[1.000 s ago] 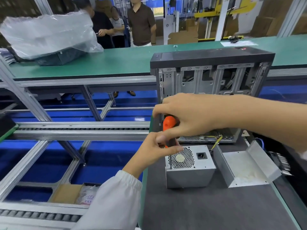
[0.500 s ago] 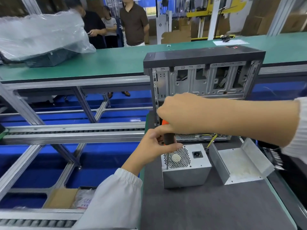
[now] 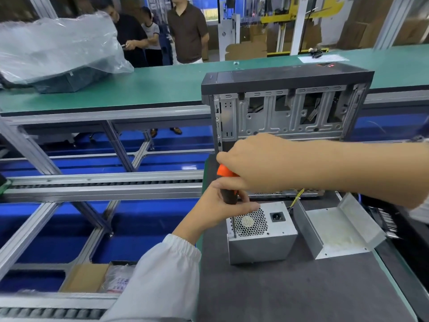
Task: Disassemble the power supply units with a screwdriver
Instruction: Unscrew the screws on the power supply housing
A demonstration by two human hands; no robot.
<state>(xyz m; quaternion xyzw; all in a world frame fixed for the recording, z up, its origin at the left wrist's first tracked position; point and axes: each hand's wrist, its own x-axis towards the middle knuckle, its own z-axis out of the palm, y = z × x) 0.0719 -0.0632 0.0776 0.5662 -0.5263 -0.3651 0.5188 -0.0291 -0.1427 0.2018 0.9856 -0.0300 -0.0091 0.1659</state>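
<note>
Power supply unit [image 3: 261, 238], silver metal box, sits on the dark grey tabletop [image 3: 290, 293] mat, fan grille and black power socket facing up. Yellow wires come off its far side toward the computer case [image 3: 287, 103].

Screwdriver [image 3: 228, 184], orange and black handle, stands upright, thin shaft running down to the near-left corner of the unit's top face; tip at the corner, screw too small to make out.

Right hand [image 3: 253, 163] comes in from the right and wraps the orange top of the handle, fingers curled round it. Left hand [image 3: 220, 206], white sleeve, pinches the black lower part of the handle between thumb and fingers, just above the unit.

Bent metal cover [image 3: 336, 231], silver, lies open just right of the unit, not touching it. The case stands behind, black top, bare metal side frame open. It has a small red mark on its top right, unreadable.

Cardboard box [image 3: 92, 277] with a printed plastic packet sits lower left below the tabletop, print too blurred to read. Plastic bag [image 3: 58, 45] over a dark box on the green conveyor [image 3: 162, 82] far left. Three people stand behind the conveyor. No legible brand or label anywhere.
</note>
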